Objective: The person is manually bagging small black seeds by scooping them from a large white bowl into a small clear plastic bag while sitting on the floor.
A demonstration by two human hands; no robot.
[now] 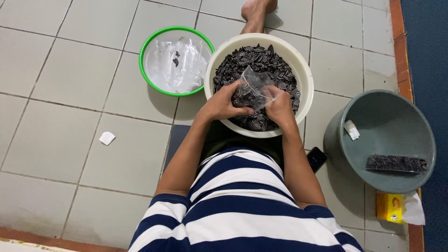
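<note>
hands met over the cream basin (305, 74), which sat at twelve o'clock from the person's striped shirt (238, 205) and was heaped with dark, white-swirled snack pieces (266, 63). the left hand (223, 103) gripped a small clear plastic bag (254, 88) from its nine o'clock side, fingers curled and pressed against the film; the right hand (280, 106) held it from the four o'clock side, fingers pinching the bag's edge. the bag stood above the heap, partly filled with the same dark pieces, its mouth pointing toward twelve o'clock. whether the mouth was open or folded could not be told.

by my judgement the step in hand was filling or closing one portion bag, roughly mid-way through that bag. the next move would call for a steady pinch on the mouth, so that no pieces slipped back into the basin, and a free hand for whatever came after.

at ten o'clock from the cream basin, touching its rim or just beside it, lay a green-rimmed basin (148, 44) holding clear empty bags (177, 63). at three to four o'clock, well apart, stood a grey-green bucket (396, 116) tilted toward the camera, with a flat packed bag (395, 163) of dark pieces inside. a dark phone (317, 158) lay on the tiled floor (56, 140) between the bucket and the right forearm. a yellow box (389, 207) sat at five o'clock, a white scrap (107, 138) at nine o'clock, and a bare foot (256, 11) at twelve.
</note>
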